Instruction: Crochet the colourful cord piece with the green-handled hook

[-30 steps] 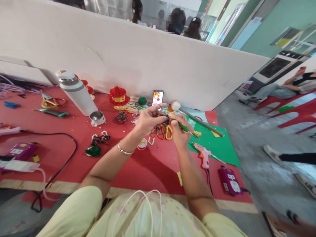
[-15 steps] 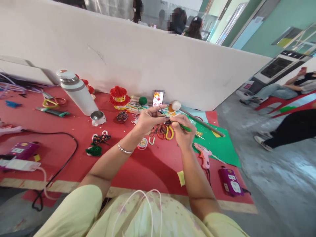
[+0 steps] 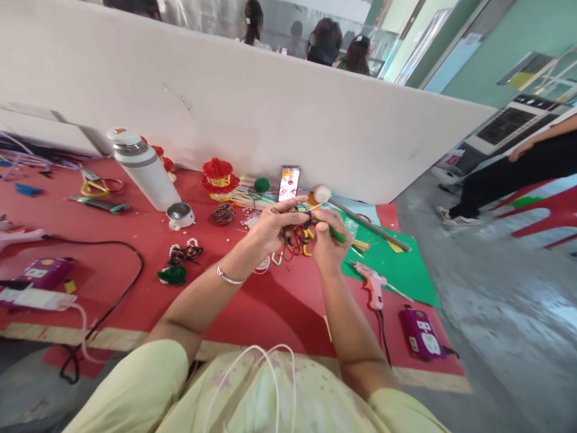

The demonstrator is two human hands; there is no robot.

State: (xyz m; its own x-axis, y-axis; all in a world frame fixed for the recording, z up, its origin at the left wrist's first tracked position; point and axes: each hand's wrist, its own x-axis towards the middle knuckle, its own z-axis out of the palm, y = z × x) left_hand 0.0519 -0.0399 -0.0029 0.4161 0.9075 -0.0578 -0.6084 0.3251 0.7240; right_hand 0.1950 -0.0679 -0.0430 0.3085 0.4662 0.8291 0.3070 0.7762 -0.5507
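1. Far left on the red table [image 3: 279, 319], a purple power box [image 3: 47, 273] sits near scissors [image 3: 97, 185] with yellow and red handles.
2. Next comes a tall white bottle [image 3: 146, 171], with a little metal cup [image 3: 180, 216] just beside it.
3. Below the cup lie dark yarn with white beads [image 3: 184, 252] and a green yarn bundle [image 3: 172, 275].
4. A fuzzy red and yellow thing [image 3: 219, 179] stands behind a dark yarn ball [image 3: 224, 213].
5. My left hand [image 3: 276, 222] pinches a dark yarn piece [image 3: 303, 215], up off the table between my two hands. My left arm hides part of a thread spool [image 3: 262, 265].
6. A phone [image 3: 289, 183] leans on the white board [image 3: 252, 108], showing a bright picture. Its words are too tiny to read.
7. My right hand [image 3: 331, 243] is wrapped around a green-handled tool [image 3: 338, 235].
8. To the right, a long stick [image 3: 383, 232] lies across a green sheet [image 3: 412, 273].
9. Then come a pink glue gun [image 3: 375, 287] and another purple box [image 3: 422, 332]; I can't read its marks.
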